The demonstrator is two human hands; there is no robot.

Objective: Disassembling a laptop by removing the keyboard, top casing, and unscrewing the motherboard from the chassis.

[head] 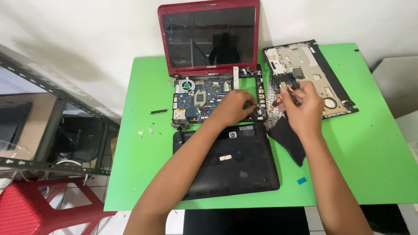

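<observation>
My left hand (235,106) pinches inside the opened red laptop (213,93) on the green counter (357,143); my right hand's (300,104) grip clenches an orange-handled screwdriver (278,102).

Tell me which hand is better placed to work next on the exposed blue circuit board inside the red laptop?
The left hand, probably. Its fingers already rest at the right edge of the exposed blue circuit board. The right hand is off to the side, holding an orange-and-black screwdriver.

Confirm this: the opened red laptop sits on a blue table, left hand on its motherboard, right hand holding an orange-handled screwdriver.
Wrong on one point: the head view shows the table is green, not blue. The red laptop, left hand on the motherboard and right hand with screwdriver are right.
</observation>
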